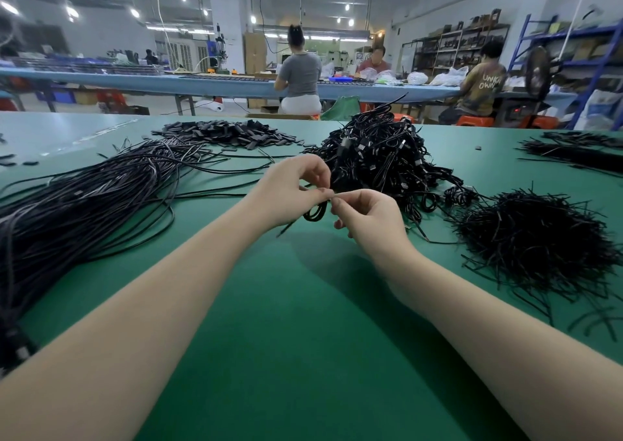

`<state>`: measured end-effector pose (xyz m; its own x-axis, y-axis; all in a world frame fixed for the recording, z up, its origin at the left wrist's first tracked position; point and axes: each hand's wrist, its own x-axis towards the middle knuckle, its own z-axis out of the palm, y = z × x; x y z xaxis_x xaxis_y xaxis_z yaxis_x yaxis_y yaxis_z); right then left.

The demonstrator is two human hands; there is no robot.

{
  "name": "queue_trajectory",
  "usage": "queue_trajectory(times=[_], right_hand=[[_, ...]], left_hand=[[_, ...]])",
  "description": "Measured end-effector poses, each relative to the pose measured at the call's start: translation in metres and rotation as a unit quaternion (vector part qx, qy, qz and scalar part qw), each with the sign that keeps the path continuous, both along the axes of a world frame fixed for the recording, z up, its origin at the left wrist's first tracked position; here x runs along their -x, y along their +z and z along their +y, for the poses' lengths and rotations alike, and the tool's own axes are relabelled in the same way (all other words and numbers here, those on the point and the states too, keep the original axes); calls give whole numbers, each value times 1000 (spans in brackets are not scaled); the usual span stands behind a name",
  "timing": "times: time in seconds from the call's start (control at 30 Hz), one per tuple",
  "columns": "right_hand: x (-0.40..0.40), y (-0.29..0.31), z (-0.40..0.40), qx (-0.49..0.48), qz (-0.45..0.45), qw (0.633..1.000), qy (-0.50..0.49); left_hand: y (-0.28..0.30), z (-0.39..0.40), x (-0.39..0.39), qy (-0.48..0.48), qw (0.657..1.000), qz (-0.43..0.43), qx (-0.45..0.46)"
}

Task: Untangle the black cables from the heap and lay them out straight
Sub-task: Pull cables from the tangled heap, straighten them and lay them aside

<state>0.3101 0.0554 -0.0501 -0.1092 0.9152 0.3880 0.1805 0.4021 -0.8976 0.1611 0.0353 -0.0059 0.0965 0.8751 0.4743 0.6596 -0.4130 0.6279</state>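
**Both hands work one coiled cable just in front of the heap**

While the forearms reach out over the green worktop (pixel 303 322), the left hand (pixel 293 191) and right hand (pixel 367 218) meet at the middle, fingertips almost touching. Each grip is clamped: thumb and forefinger of both hands pinch a small coiled black cable (pixel 315 212), whose loops hang below the fingers, clear of the worktop or barely above it. One loose end of that cable trails down toward the near left, past the left wrist.

Just beyond the hands, on the far side, rises the tangled heap of black cables (pixel 381 161), its strands pointing every way, a few sticking upward at the top. On the left lie the straightened cables (pixel 84 204), a thick bundle whose long axis runs from the near left edge toward the far middle. Near right sits a bristly pile of short black ties (pixel 536 242). Far left of the heap is a flat scatter of small black sleeves (pixel 226 132). Another dark bundle (pixel 580 152) lies at the far right.
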Motion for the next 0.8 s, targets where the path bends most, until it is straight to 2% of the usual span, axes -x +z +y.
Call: queue_trajectory(times=[0.03, 0.1, 0.17, 0.23, 0.27, 0.33, 0.43, 0.5, 0.57, 0.7, 0.8], right_hand=[[-1, 0, -1, -40, -41, 998, -24], [-3, 3, -5, -149, -124, 979, -66], [-5, 7, -9, -295, -195, 931, -86], [-7, 9, -9, -421, -239, 868, -107], [-8, 9, -9, -443, -236, 857, -115], [-10, 9, -10, -407, -203, 882, -124], [-12, 4, -10, -314, -162, 929, -112], [-10, 3, -9, -292, -144, 940, -104], [-7, 4, -9, -296, -137, 940, -101], [-7, 7, -11, -340, -176, 919, -93], [-9, 10, -12, -438, -252, 856, -105]], left_hand=[[0, -1, -1, -1, 999, -25, 38], [2, -4, -3, -12, 973, -168, 160], [7, -7, -4, -16, 907, -314, 280], [10, -7, 1, -38, 854, -382, 350], [11, -7, 4, -61, 839, -398, 366], [10, -7, 9, -94, 839, -384, 373], [2, -5, 7, -93, 900, -276, 325], [-5, -1, 3, -58, 936, -241, 251], [-8, 1, 1, -40, 945, -246, 211], [-5, -2, -7, -54, 897, -343, 274], [1, -6, -5, -37, 813, -446, 373]])
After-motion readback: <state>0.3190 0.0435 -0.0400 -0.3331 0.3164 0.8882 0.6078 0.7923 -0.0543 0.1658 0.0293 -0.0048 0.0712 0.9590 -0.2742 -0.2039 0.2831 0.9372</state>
